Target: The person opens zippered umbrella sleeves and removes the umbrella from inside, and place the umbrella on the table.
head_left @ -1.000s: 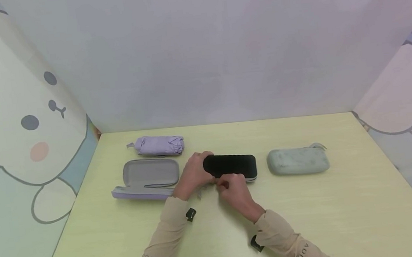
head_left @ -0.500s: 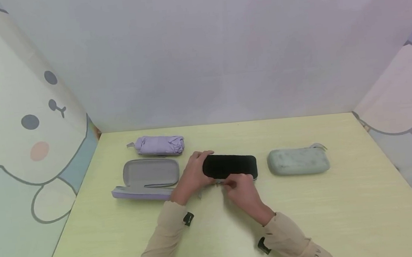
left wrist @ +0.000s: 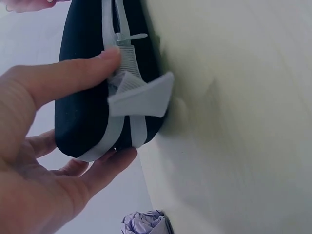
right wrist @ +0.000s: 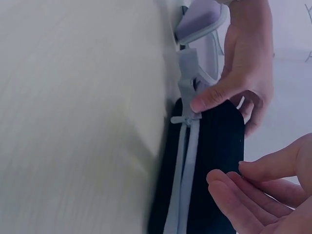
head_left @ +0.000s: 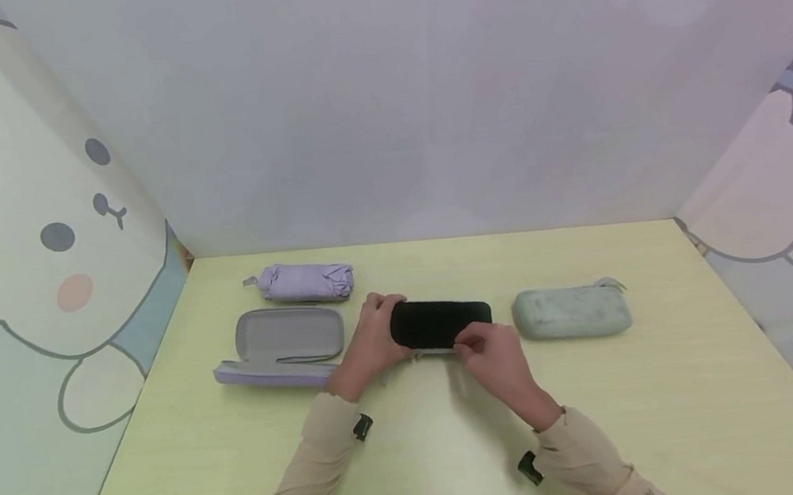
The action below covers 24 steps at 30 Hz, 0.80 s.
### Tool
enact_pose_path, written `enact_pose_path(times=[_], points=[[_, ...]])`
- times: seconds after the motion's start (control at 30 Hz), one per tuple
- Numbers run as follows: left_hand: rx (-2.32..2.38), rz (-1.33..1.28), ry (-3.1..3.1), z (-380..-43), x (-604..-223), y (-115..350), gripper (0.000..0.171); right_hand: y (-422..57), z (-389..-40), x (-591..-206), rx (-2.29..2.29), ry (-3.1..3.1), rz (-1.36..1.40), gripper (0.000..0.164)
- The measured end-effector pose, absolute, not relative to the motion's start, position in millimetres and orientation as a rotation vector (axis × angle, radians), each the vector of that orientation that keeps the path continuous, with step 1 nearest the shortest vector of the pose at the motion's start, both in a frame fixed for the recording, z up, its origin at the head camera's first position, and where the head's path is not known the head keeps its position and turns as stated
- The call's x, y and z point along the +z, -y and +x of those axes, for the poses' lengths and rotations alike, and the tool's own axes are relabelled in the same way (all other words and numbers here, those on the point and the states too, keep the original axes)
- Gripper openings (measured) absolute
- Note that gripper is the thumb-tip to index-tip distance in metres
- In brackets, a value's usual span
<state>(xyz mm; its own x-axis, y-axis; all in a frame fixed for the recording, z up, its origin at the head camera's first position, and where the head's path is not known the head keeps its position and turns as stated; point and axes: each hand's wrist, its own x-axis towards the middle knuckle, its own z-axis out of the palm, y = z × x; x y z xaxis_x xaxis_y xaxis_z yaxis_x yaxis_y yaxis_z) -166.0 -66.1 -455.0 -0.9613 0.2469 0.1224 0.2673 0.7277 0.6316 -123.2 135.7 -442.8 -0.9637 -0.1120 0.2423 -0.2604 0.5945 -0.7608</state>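
1. Thumb and fingers of the left hand (head_left: 374, 333) are curled round the left end of the black case (head_left: 440, 323), which sits mid-counter (head_left: 642, 415) between an unfolded purple case (head_left: 290, 333) and a green case (head_left: 573, 312). To my eye that grip is snug; were it to slacken, the black case could swing round under a pull.

2. The right hand (head_left: 496, 353) is at the front right of the black case, fingers loosely bent, thumb close to the fingertips. I see nothing between them, and I can't tell whether they touch the case. So shallow a reach could slip off the edge.

3. The zip pull (left wrist: 132, 37) sits just beside the left thumb, which presses on the pale strap (left wrist: 144, 100). Running the zip back that way might catch the loose strap, or nip skin.

4. Beyond the zip pull the two zip tapes (right wrist: 187, 180) lie slightly parted. Uneven tugging from one side might twist them and jam the zip.

5. The left wrist covers one end of the purple case's flap. A careless sweep of that arm could shove it; the purple bundle (head_left: 307, 282), further back, seems safer.
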Motion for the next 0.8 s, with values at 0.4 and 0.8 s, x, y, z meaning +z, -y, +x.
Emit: enact_pose_path(times=[0.4,0.8], points=[[-1.029,-0.409,2.99,-160,-448,65,0.082,-155,-128,-426,1.361,2.604,0.279,0.005],[-0.783,-0.641,3.097,-170,-443,55,0.079,-157,-132,-422,1.336,2.594,0.238,0.003]])
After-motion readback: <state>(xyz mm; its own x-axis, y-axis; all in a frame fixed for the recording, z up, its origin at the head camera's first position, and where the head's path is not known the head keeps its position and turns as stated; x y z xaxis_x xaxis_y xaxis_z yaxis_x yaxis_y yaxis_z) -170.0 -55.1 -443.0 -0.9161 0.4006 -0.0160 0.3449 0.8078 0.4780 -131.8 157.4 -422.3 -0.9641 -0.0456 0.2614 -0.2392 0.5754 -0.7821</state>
